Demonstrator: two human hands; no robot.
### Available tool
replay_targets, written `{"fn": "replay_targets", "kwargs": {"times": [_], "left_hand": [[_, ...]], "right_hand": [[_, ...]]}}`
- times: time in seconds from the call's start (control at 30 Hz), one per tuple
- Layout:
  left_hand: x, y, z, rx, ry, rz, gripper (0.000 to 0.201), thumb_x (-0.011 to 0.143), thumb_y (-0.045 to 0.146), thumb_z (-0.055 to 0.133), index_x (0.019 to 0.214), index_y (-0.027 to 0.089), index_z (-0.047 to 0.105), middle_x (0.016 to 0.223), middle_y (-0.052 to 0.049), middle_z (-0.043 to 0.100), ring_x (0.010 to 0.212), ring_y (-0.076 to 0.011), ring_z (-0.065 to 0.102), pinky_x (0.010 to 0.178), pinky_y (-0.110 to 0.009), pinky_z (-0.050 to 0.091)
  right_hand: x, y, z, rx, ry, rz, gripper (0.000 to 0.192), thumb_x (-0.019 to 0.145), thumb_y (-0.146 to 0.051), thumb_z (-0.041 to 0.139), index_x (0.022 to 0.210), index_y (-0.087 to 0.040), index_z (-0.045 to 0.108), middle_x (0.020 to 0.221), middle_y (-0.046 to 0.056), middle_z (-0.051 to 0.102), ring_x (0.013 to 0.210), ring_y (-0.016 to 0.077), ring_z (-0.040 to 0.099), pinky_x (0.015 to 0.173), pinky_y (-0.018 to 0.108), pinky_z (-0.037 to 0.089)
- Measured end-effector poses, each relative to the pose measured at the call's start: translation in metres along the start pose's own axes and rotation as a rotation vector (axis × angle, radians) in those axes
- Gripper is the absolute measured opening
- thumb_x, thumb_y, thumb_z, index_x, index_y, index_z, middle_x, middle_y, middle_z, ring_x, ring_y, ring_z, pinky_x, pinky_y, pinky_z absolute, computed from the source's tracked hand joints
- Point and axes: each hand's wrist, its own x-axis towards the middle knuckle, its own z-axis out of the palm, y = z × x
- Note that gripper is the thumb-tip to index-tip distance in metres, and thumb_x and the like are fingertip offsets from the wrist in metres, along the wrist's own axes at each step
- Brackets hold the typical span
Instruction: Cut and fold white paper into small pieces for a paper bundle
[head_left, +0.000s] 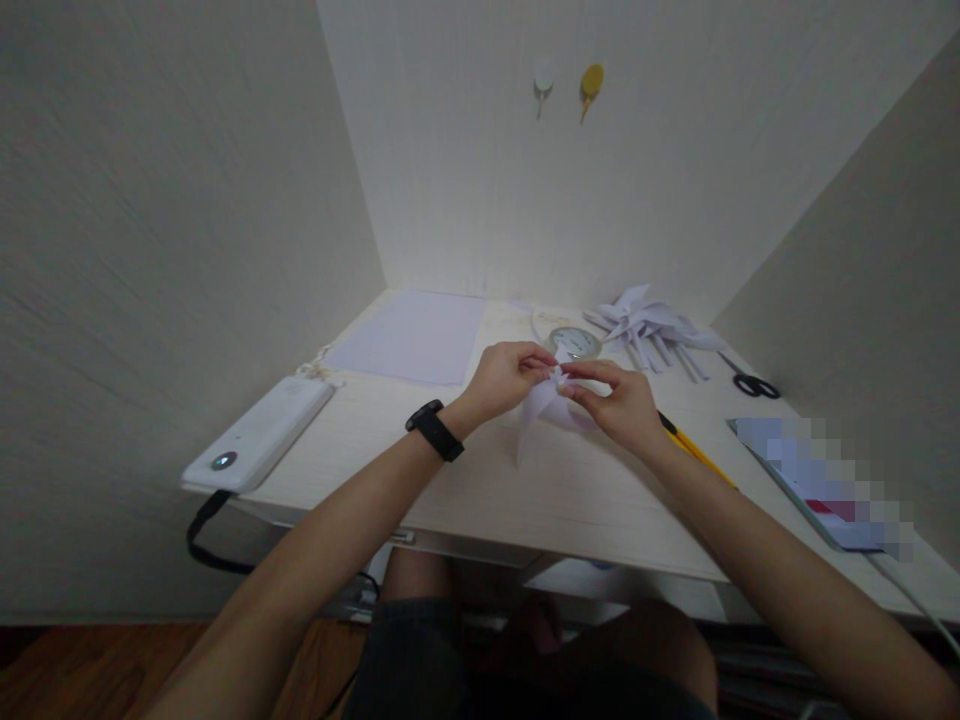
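Two hands, the left hand (pixel 506 380) and the right hand (pixel 622 405), pinch a white paper pinwheel (pixel 546 402) at its gathered center, fingertips nearly meeting, just in front of the tape roll (pixel 583 342). Its thin, curled blades flare below the grip. Pale wooden desktop (pixel 465 475) runs forward of the roll to its near edge; pinwheels (pixel 645 320) crowd the roll's right, a paper sheet (pixel 412 335) its left.

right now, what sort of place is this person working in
Probably a small desk nook in a home or dorm: a pale desk hemmed in by walls on three sides, a yellow hook on the back wall, and a wood-look floor below.
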Motion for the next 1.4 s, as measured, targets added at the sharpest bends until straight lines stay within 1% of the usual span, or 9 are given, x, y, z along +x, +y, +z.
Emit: {"fn": "replay_targets", "kwargs": {"times": [0.13,0.27,0.43,0.57,0.83,1.03,1.2,1.4], "left_hand": [[0.001,-0.003,0.001,-0.044,0.031,-0.037,0.016,0.075,0.007,0.068,0.088,0.016,0.067,0.079,-0.003,0.075,0.077,-0.0149,0.072,0.072,-0.025,0.054],[0.002,-0.004,0.002,-0.067,0.067,-0.038,0.019,0.073,0.007,0.069,0.086,0.017,0.059,0.073,0.000,0.073,0.074,-0.0142,0.072,0.069,-0.023,0.052],[0.003,-0.006,0.002,-0.067,0.069,-0.030,0.021,0.071,0.008,0.070,0.084,0.018,0.057,0.072,0.001,0.072,0.073,-0.0146,0.072,0.067,-0.023,0.050],[0.003,-0.008,0.003,-0.073,0.076,-0.017,0.019,0.072,0.010,0.070,0.084,0.018,0.057,0.073,0.001,0.072,0.074,-0.0148,0.072,0.067,-0.024,0.051],[0.000,-0.001,0.001,-0.005,0.070,0.031,0.017,0.075,0.009,0.067,0.086,0.019,0.059,0.074,0.003,0.072,0.074,-0.0137,0.071,0.072,-0.025,0.050],[-0.003,0.001,0.000,0.041,0.080,0.072,0.018,0.076,0.007,0.067,0.084,0.019,0.055,0.072,0.003,0.069,0.071,-0.0123,0.069,0.067,-0.022,0.048],[-0.005,0.004,-0.001,0.148,0.101,0.097,0.018,0.078,0.011,0.068,0.082,0.019,0.053,0.069,0.004,0.066,0.068,-0.0122,0.066,0.063,-0.022,0.044],[-0.005,0.004,-0.001,0.237,0.122,0.125,0.014,0.079,0.013,0.065,0.081,0.020,0.053,0.073,0.002,0.066,0.068,-0.0127,0.063,0.062,-0.022,0.042]], "right_hand": [[0.000,0.001,0.001,-0.021,0.031,-0.038,0.018,0.079,-0.035,0.073,0.093,-0.026,0.079,0.094,0.007,0.075,0.093,0.0260,0.068,0.087,0.045,0.054],[-0.001,0.001,0.002,-0.034,0.059,-0.095,0.017,0.080,-0.033,0.072,0.095,-0.029,0.079,0.093,0.006,0.076,0.093,0.0258,0.066,0.086,0.045,0.054],[0.000,0.003,0.002,-0.023,0.073,-0.196,0.012,0.080,-0.029,0.074,0.090,-0.029,0.079,0.088,0.004,0.078,0.091,0.0254,0.067,0.087,0.045,0.053],[0.000,0.004,0.003,-0.022,0.090,-0.219,0.009,0.080,-0.028,0.073,0.087,-0.029,0.079,0.086,0.003,0.078,0.089,0.0250,0.067,0.086,0.044,0.053],[-0.001,0.004,0.002,-0.016,0.094,-0.217,0.009,0.080,-0.025,0.073,0.086,-0.029,0.079,0.084,0.003,0.078,0.088,0.0245,0.066,0.085,0.043,0.054],[-0.001,0.000,0.002,-0.013,0.087,-0.193,0.007,0.080,-0.027,0.073,0.083,-0.028,0.079,0.083,0.003,0.077,0.086,0.0244,0.066,0.083,0.043,0.054],[-0.001,-0.003,0.003,-0.007,0.081,-0.145,0.007,0.078,-0.029,0.075,0.083,-0.028,0.079,0.083,0.004,0.077,0.086,0.0243,0.066,0.082,0.043,0.054],[-0.003,0.001,0.007,0.060,0.113,-0.074,0.008,0.076,-0.032,0.076,0.081,-0.027,0.079,0.083,0.005,0.076,0.087,0.0238,0.067,0.083,0.041,0.054]]}}
